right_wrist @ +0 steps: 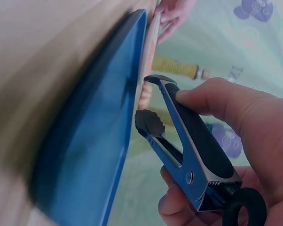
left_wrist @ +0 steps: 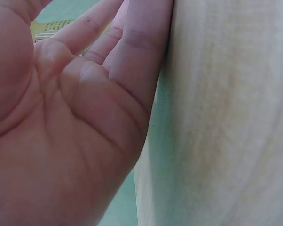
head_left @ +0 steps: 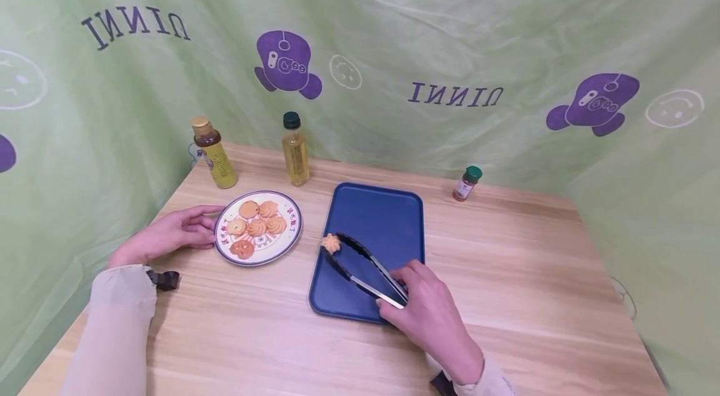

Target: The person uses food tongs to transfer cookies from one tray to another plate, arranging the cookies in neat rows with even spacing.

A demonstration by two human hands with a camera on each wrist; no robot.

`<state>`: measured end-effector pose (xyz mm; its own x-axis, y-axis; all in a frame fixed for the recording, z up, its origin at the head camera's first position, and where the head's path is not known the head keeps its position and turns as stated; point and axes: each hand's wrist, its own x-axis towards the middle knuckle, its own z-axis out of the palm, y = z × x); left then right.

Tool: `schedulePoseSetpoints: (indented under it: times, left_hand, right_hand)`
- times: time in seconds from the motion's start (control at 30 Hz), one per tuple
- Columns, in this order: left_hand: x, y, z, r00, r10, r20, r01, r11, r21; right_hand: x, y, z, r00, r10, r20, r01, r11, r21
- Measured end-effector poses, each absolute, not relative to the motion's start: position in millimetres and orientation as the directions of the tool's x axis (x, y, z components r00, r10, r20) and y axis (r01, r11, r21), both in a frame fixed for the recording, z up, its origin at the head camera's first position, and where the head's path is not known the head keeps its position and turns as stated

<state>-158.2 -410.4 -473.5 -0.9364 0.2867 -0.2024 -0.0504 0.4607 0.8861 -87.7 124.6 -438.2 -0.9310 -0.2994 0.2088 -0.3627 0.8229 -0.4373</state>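
In the head view my right hand (head_left: 430, 305) grips a pair of black-and-silver tongs (head_left: 368, 283) over a blue tray (head_left: 382, 208). Between the tong tips sits a swirled cookie (head_left: 331, 243), over the tray's left edge. The right wrist view shows the thumb pressed along one arm of the tongs (right_wrist: 198, 127). My left hand (head_left: 180, 232) lies at the left rim of a round white plate (head_left: 281, 246), fingers stretched out and fingertips at the rim. Several cookies (head_left: 257, 227) lie on that plate. Close up, the left palm (left_wrist: 71, 117) fills the left wrist view.
Behind the plate stand a brown-and-yellow bottle (head_left: 219, 162) and an oil bottle (head_left: 295, 155) with a dark cap. A small green-capped jar (head_left: 467, 183) is at the back right. A green printed curtain (head_left: 450, 27) surrounds the wooden table (head_left: 534, 271).
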Motion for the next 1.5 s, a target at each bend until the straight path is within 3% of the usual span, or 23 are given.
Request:
schedulePoseSetpoints:
  times: [0.4, 0.63, 0.83, 1.5]
  left_hand:
    - [-158.5, -409.8, -474.0, -0.935, 0.284, -0.211, -0.055, 0.471, 0.880]
    - [-159.0, -407.2, -472.7, -0.934, 0.295, -0.203, -0.056, 0.440, 0.896]
    - [-160.1, -404.6, -471.6, -0.932, 0.291, -0.216, -0.081, 0.414, 0.907]
    - [-159.3, -407.5, -471.6, -0.930, 0.285, -0.233, -0.098, 0.419, 0.903]
  right_hand:
    - [-106.2, 60.8, -433.0, -0.850, -0.455, 0.266, -0.527, 0.727, -0.440]
    - [-114.5, 32.8, -432.7, -0.834, -0.495, 0.243, -0.550, 0.715, -0.431]
    - [-115.5, 26.7, -432.7, -0.827, -0.499, 0.260, -0.562, 0.732, -0.385]
    - [-114.9, 24.8, -435.3, -0.833, -0.508, 0.219, -0.550, 0.721, -0.421]
